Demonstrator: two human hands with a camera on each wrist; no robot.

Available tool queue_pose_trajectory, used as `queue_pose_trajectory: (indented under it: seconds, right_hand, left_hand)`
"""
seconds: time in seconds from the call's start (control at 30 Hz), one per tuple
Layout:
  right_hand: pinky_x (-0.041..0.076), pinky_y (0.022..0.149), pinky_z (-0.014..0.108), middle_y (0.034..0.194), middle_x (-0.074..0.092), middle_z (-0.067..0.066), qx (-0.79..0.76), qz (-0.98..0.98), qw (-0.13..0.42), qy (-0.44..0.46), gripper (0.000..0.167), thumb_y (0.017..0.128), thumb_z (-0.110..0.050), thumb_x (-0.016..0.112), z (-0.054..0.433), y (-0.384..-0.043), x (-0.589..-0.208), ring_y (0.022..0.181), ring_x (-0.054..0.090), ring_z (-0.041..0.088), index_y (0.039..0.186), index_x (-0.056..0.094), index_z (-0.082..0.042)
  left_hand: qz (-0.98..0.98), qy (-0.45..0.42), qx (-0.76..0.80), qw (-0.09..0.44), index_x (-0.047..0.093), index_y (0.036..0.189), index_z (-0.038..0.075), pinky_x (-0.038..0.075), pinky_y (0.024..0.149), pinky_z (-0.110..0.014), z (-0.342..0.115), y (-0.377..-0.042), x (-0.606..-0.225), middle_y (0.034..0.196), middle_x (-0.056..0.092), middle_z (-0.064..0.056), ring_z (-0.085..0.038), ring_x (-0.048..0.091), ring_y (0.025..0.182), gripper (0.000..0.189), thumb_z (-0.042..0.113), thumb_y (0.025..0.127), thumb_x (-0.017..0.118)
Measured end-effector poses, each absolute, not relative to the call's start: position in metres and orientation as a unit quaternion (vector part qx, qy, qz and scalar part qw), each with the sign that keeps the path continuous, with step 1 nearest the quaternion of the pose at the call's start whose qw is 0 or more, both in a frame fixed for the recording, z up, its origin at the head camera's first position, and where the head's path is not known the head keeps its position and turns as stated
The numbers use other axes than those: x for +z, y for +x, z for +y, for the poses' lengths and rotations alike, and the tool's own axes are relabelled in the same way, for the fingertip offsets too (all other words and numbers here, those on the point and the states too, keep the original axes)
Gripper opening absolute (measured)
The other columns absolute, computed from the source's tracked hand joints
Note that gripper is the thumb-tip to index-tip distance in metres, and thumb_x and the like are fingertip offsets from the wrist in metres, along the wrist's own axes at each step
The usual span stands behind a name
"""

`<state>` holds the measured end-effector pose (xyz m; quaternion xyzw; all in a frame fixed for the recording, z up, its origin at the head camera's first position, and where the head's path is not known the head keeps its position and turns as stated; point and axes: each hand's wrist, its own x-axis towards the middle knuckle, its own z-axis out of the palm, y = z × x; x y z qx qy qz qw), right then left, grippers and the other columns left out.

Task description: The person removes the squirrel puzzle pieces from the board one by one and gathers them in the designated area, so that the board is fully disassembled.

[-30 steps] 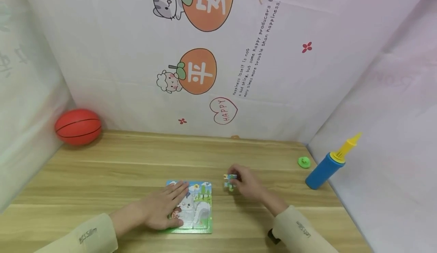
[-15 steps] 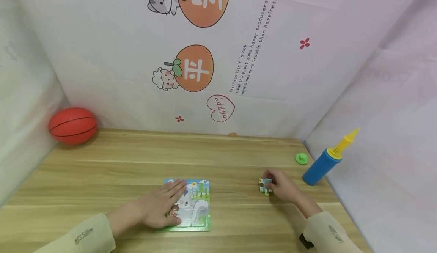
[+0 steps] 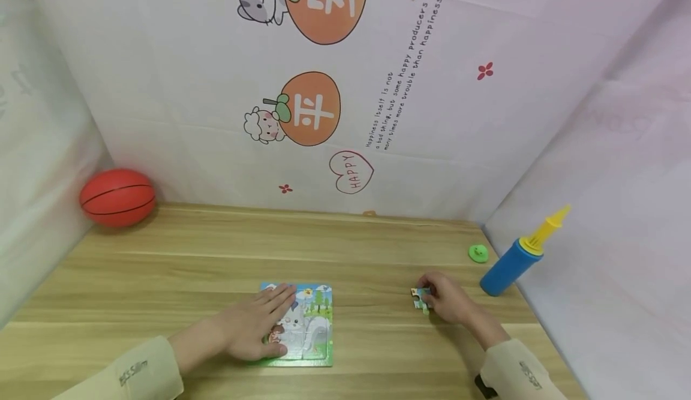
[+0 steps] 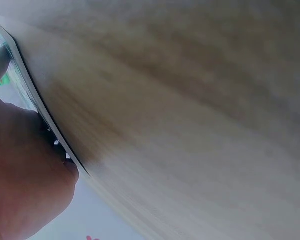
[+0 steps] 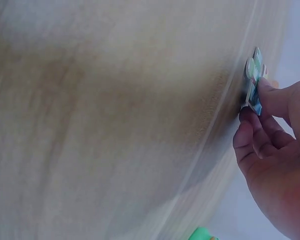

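Note:
A square jigsaw puzzle (image 3: 315, 334) with a grey squirrel picture lies on the wooden table, left of the middle. My left hand (image 3: 252, 328) rests flat across its left part, fingers straight, covering that side. In the left wrist view, the thumb touches the puzzle's face near its edge. Well to the right of the puzzle, my right hand (image 3: 450, 301) pinches a small puzzle piece (image 3: 420, 299). The right wrist view shows the piece (image 5: 255, 75) between thumb and fingers, close to the tabletop; whether it touches the table I cannot tell.
A red ball (image 3: 117, 198) sits in the back left corner. Near the back right are a green duck-faced toy (image 3: 478, 253) and a blue hand pump (image 3: 510, 268) with a yellow nozzle. A printed white cloth (image 3: 421, 184) bounds the table (image 3: 243, 238) behind and at the sides.
My right hand has carried the puzzle piece to the right, away from the puzzle, then stayed at about the same place. The left hand has kept its place on the puzzle.

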<state>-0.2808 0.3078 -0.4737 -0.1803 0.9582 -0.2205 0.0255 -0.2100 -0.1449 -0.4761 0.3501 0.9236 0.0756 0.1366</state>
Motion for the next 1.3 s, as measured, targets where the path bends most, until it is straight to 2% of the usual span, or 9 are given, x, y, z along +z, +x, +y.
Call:
queue_pose_trajectory:
  seconds: [0.13, 0.4, 0.57, 0.67, 0.8, 0.97, 1.13, 1.3]
  right_hand:
    - [0.047, 0.067, 0.022, 0.095, 0.066, 0.003, -0.207, 0.96, 0.014, -0.186, 0.015, 0.092, 0.004, 0.07, 0.308, -0.28, -0.477, 0.081, 0.053, 0.009, 0.103, 0.071, -0.007]
    - [0.056, 0.07, 0.029, 0.094, 0.065, 0.001, -0.141, 0.965, -0.062, -0.213, 0.018, 0.088, 0.003, 0.076, 0.299, -0.273, -0.48, 0.083, 0.062, 0.012, 0.099, 0.071, -0.01]
    - [0.061, 0.074, 0.037, 0.098, 0.069, 0.006, -0.121, 0.961, -0.113, -0.222, 0.014, 0.09, -0.003, 0.077, 0.263, -0.268, -0.468, 0.088, 0.069, 0.021, 0.103, 0.072, -0.007]
    - [0.063, 0.077, 0.038, 0.104, 0.073, 0.01, -0.128, 0.954, -0.119, -0.242, 0.016, 0.093, -0.008, 0.075, 0.229, -0.265, -0.46, 0.095, 0.07, 0.024, 0.108, 0.072, -0.004]
    - [0.064, 0.088, 0.041, 0.117, 0.074, 0.012, -0.14, 0.945, -0.097, -0.28, 0.022, 0.097, -0.014, 0.072, 0.182, -0.258, -0.45, 0.111, 0.071, 0.028, 0.116, 0.071, -0.005]
    - [0.06, 0.104, 0.042, 0.124, 0.076, 0.01, -0.096, 0.925, -0.073, -0.359, 0.032, 0.099, -0.025, 0.07, 0.126, -0.253, -0.452, 0.117, 0.071, 0.026, 0.125, 0.071, -0.007]
    - [0.061, 0.101, 0.034, 0.123, 0.078, 0.004, -0.016, 0.92, -0.071, -0.385, 0.051, 0.1, -0.046, 0.066, 0.088, -0.243, -0.463, 0.112, 0.071, 0.017, 0.134, 0.068, -0.009]
    - [0.062, 0.099, 0.037, 0.117, 0.08, 0.004, 0.036, 0.926, -0.112, -0.359, 0.065, 0.094, -0.062, 0.066, 0.07, -0.233, -0.465, 0.11, 0.072, 0.019, 0.131, 0.07, -0.008]
  left_hand:
    - [0.923, 0.351, 0.078, 0.137, 0.019, 0.166, 0.004, 0.023, 0.134, -0.055, -0.145, -0.21, -0.477, 0.177, 0.013, -0.012, -0.032, 0.015, 0.165, 0.096, 0.069, 0.1, 0.045]
    - [0.925, 0.348, 0.071, 0.134, 0.02, 0.166, 0.005, 0.023, 0.134, -0.054, -0.144, -0.209, -0.476, 0.177, 0.013, -0.011, -0.031, 0.016, 0.165, 0.095, 0.069, 0.1, 0.046]
    - [0.928, 0.346, 0.055, 0.131, 0.022, 0.165, 0.005, 0.025, 0.134, -0.052, -0.142, -0.207, -0.473, 0.177, 0.016, -0.011, -0.03, 0.019, 0.165, 0.095, 0.068, 0.099, 0.047]
    - [0.929, 0.342, 0.053, 0.132, 0.024, 0.165, 0.005, 0.025, 0.134, -0.051, -0.141, -0.206, -0.47, 0.176, 0.018, -0.011, -0.03, 0.02, 0.164, 0.094, 0.068, 0.099, 0.048]
    - [0.929, 0.34, 0.067, 0.131, 0.024, 0.164, 0.003, 0.024, 0.134, -0.052, -0.141, -0.207, -0.465, 0.176, 0.018, -0.014, -0.032, 0.02, 0.164, 0.094, 0.067, 0.1, 0.047]
    - [0.937, 0.328, 0.062, 0.105, 0.024, 0.163, 0.0, 0.022, 0.134, -0.053, -0.15, -0.212, -0.464, 0.175, 0.017, -0.018, -0.035, 0.018, 0.164, 0.093, 0.065, 0.101, 0.046]
    - [0.945, 0.311, 0.039, 0.095, 0.026, 0.163, 0.0, 0.018, 0.135, -0.053, -0.16, -0.215, -0.466, 0.175, 0.017, -0.017, -0.034, 0.016, 0.164, 0.097, 0.072, 0.1, 0.041]
    - [0.944, 0.311, 0.043, 0.103, 0.026, 0.163, -0.001, 0.018, 0.135, -0.053, -0.163, -0.214, -0.468, 0.175, 0.018, -0.018, -0.035, 0.018, 0.164, 0.1, 0.074, 0.099, 0.042]
